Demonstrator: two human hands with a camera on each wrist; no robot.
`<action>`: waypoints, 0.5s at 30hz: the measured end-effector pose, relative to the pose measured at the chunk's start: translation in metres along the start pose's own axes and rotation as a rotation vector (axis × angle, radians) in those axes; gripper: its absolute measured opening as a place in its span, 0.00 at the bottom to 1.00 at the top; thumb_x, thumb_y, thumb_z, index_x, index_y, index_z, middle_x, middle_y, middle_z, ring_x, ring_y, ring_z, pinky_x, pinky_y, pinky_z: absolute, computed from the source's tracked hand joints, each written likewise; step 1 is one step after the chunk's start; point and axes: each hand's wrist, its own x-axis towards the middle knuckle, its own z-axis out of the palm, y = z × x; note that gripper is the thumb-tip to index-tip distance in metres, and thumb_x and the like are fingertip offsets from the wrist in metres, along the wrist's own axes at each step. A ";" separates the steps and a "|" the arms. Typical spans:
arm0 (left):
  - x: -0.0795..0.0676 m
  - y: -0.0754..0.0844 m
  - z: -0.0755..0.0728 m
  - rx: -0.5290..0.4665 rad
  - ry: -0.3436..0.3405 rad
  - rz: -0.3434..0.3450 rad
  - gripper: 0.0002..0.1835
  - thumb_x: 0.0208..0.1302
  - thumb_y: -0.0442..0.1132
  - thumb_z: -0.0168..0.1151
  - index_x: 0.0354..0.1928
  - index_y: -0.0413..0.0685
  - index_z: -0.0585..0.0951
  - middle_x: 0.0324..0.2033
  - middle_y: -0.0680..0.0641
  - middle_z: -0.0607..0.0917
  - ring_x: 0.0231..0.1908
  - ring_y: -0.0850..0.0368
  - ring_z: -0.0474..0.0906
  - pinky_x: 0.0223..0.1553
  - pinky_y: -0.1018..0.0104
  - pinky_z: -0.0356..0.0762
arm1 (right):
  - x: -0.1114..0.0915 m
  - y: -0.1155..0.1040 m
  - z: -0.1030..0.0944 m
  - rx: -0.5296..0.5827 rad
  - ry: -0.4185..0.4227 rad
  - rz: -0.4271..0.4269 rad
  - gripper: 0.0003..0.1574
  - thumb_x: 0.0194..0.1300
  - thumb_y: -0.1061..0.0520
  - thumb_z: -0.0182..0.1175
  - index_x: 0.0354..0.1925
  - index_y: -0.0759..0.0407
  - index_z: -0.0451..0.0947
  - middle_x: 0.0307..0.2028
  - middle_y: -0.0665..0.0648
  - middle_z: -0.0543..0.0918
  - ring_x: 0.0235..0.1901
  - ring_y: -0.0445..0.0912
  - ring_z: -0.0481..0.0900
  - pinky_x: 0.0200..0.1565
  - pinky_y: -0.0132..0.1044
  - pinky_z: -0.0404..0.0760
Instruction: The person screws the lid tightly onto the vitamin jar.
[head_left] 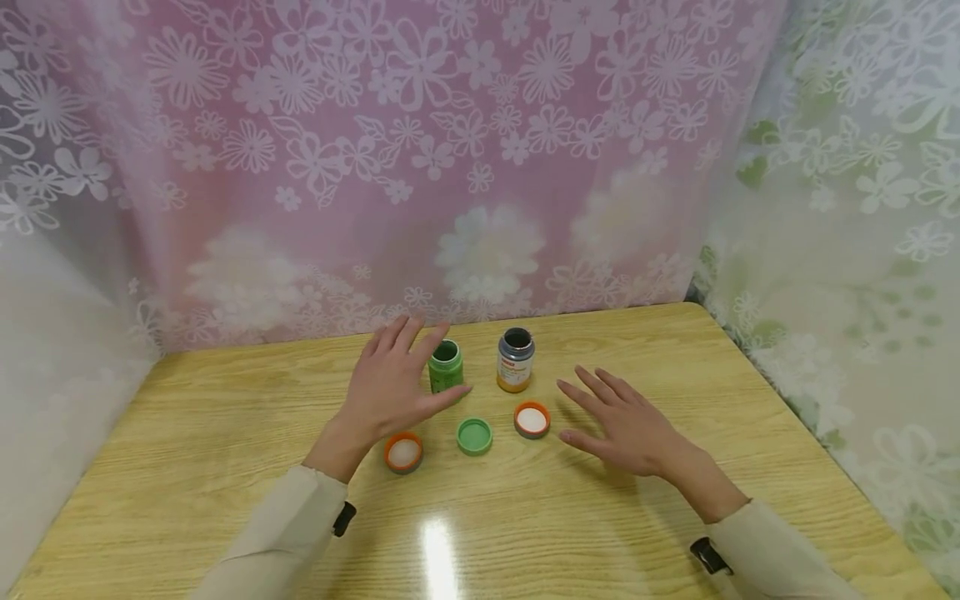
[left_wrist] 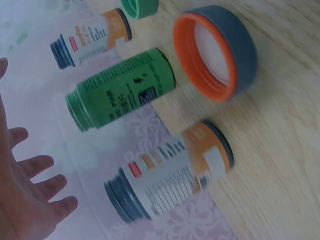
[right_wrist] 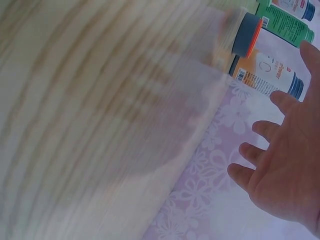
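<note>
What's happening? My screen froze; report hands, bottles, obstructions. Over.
Left hand, right hand empty. Green cylindrical bottle, two white-orange bottles uncapped, upright. Round green cap, two grey-orange caps in front.

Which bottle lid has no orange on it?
The green lid, in the middle of the three; the left lid and the right lid both have orange rims.

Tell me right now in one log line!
left hand: holding nothing | right hand: holding nothing | three bottles: uncapped | three lids: open side up on table
</note>
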 end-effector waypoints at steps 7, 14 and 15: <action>0.024 0.021 0.011 -0.048 -0.005 0.038 0.45 0.57 0.72 0.53 0.71 0.56 0.62 0.66 0.41 0.65 0.67 0.42 0.57 0.60 0.42 0.61 | 0.003 -0.005 0.002 0.011 -0.001 0.008 0.46 0.66 0.28 0.47 0.73 0.47 0.56 0.72 0.61 0.54 0.69 0.62 0.50 0.63 0.61 0.55; 0.047 0.040 0.018 -0.195 -0.098 -0.003 0.47 0.58 0.69 0.56 0.74 0.57 0.55 0.69 0.43 0.60 0.68 0.45 0.54 0.60 0.45 0.64 | 0.005 -0.005 0.004 -0.003 0.005 -0.011 0.45 0.67 0.29 0.47 0.73 0.47 0.56 0.72 0.61 0.55 0.69 0.62 0.52 0.63 0.60 0.56; 0.050 0.043 0.019 -0.220 -0.114 -0.010 0.47 0.59 0.69 0.56 0.75 0.58 0.53 0.70 0.44 0.59 0.69 0.45 0.53 0.61 0.45 0.63 | 0.006 -0.005 0.005 -0.001 0.006 -0.013 0.45 0.67 0.29 0.47 0.73 0.47 0.56 0.72 0.61 0.55 0.69 0.62 0.52 0.63 0.59 0.56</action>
